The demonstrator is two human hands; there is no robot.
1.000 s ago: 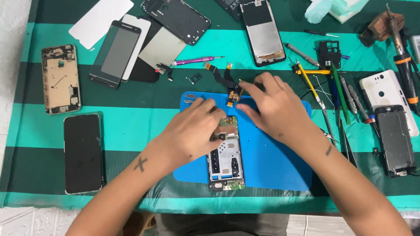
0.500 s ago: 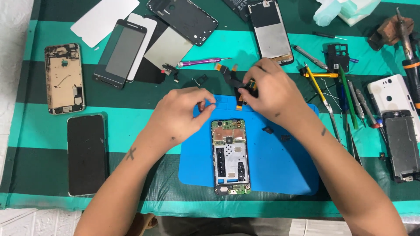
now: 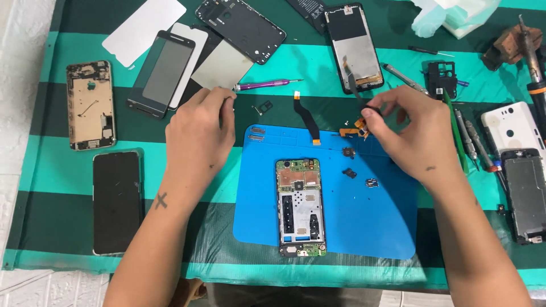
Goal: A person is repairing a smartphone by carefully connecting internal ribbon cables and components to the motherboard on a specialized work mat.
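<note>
An opened phone [image 3: 300,207] with its circuit boards bare lies upright on a blue mat [image 3: 375,227]. My right hand [image 3: 409,133] is over the mat's upper right edge. It grips black tweezers [image 3: 357,91] whose tips meet a small orange flex part [image 3: 357,126]. My left hand [image 3: 199,139] hovers left of the mat with its fingertips pinched together near a silver panel [image 3: 223,65]; I see nothing between them. A long flex cable [image 3: 307,119] lies across the mat's top edge. Several small loose parts [image 3: 349,172] lie right of the phone.
A purple screwdriver [image 3: 264,85] and a small tray piece [image 3: 263,106] lie above the mat. Phones, screens and back covers are spread over the striped green cloth [image 3: 57,187]: a black phone [image 3: 116,202], a gold frame [image 3: 89,105], a white back cover [image 3: 512,128]. Tools [image 3: 472,142] lie at the right.
Both hands have lifted off the phone and drawn apart. The left went off the mat to the upper left; the right shifted right with the tweezers. The phone is now uncovered.
</note>
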